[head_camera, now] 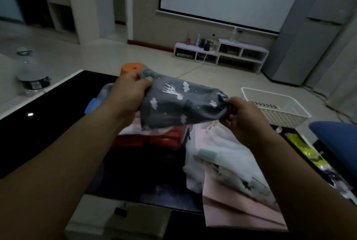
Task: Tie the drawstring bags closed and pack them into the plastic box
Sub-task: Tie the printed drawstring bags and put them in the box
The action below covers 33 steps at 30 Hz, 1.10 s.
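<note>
A grey drawstring bag (179, 104) printed with white giraffes and clouds is stretched in the air between my hands, above the black table (48, 123). My left hand (129, 92) grips its left end. My right hand (239, 112) pinches its gathered right end. Under it lies a clear plastic box (105, 92) with a blue latch, mostly hidden, holding pale and red cloth. A pile of white and pink drawstring bags (222, 158) lies on the table below my right hand.
A white perforated basket (278, 108) stands at the table's far right. An orange cylinder (131, 68) rises behind my left hand. A blue chair (336, 139) is at the right edge. A low white shelf (222, 54) and projection screen are beyond.
</note>
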Motion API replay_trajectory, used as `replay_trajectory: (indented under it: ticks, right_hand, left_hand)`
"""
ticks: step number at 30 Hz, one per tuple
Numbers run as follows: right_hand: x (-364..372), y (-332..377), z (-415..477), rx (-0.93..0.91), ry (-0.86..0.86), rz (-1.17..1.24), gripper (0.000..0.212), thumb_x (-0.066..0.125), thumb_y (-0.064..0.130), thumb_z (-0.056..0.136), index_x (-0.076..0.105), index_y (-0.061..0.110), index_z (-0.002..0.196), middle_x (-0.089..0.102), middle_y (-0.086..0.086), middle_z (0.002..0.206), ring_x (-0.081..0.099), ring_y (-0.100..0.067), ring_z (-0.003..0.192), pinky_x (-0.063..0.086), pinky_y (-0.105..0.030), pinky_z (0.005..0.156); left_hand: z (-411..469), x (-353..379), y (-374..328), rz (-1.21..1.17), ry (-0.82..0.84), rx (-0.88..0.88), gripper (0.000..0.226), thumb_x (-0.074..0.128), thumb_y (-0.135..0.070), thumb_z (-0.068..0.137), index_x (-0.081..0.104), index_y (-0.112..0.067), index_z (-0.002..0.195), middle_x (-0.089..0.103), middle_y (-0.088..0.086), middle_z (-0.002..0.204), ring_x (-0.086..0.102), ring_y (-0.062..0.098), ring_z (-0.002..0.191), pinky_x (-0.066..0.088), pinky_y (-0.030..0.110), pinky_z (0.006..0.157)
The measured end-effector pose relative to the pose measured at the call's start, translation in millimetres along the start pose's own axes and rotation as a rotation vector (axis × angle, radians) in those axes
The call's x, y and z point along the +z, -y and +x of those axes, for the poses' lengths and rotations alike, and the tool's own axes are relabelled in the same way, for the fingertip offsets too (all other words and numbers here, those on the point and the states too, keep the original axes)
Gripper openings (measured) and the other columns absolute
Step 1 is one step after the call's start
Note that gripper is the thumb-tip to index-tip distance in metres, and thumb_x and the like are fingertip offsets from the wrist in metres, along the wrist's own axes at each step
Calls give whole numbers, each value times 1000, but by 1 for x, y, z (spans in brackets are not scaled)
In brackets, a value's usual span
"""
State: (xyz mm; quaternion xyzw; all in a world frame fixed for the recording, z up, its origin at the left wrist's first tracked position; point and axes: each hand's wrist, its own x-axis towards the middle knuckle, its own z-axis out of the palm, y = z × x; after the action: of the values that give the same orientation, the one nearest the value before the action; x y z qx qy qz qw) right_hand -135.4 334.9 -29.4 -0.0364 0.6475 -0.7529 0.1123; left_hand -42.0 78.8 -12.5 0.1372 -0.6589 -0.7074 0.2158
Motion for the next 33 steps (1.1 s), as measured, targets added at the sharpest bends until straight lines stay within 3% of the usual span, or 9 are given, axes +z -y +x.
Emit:
replay_trajectory:
  ticks: [3,8,10,13,16,19,25,29,33]
  right_hand:
    - [50,0,17,-149,13,-315,17,64,19,99,66,2,104,74,-17,93,73,-24,78,50,-29,59]
    - [115,-10,43,-135,7,-501,24,70,17,96,63,-6,90,73,-28,86,75,-36,72,59,-38,56]
    - [129,-14,48,-126,57,-808,28,69,20,94,66,-4,80,73,-24,73,74,-36,66,63,-47,64]
    - [133,-11,44,-225,84,-1355,29,67,24,92,63,5,71,64,-5,55,62,-22,54,51,-31,52]
    - [135,-7,35,-425,-19,-1378,15,61,20,96,49,11,98,50,-1,73,48,-15,62,36,-29,50]
    - [148,-12,39,-402,139,-1457,17,62,22,96,58,16,112,64,-7,99,63,-26,84,56,-39,76]
    - [167,-35,65,-43,591,-1863,26,51,21,102,67,9,119,65,-12,130,57,-26,102,46,-36,95]
    - [168,-23,60,-61,543,-1862,32,56,25,101,66,10,128,64,-9,133,59,-28,120,46,-39,107]
    - [147,-11,34,-288,336,-1474,40,61,21,97,61,17,137,64,-6,132,61,-25,120,50,-40,103]
  left_hand:
    - [37,-41,-1,387,-294,195,9,57,-15,99,66,-17,98,71,6,98,68,27,93,54,36,76]
    - [60,-67,5,730,-499,288,47,56,-23,100,47,-20,147,51,14,144,52,34,129,46,47,107]
    - [54,-60,14,973,-389,340,44,58,-28,99,50,-25,143,52,12,142,52,34,128,47,53,105]
    - [46,-49,32,1142,89,86,32,56,-37,101,59,-28,131,64,7,131,62,30,116,53,47,98]
    - [46,-48,40,1209,362,-89,33,52,-37,104,64,-20,130,65,7,132,61,28,115,50,42,97]
    - [49,-45,37,1159,386,-75,28,51,-35,105,67,-20,122,66,5,122,61,24,106,49,39,89]
    - [48,-43,34,1256,448,-118,34,45,-37,107,66,-19,127,66,5,130,61,23,109,45,36,88]
    - [46,-35,30,1221,338,-51,32,47,-36,106,66,-19,125,67,7,124,61,23,102,44,36,80]
    - [37,-12,25,1095,243,132,24,48,-34,106,65,-21,117,71,3,105,66,18,90,55,38,79]
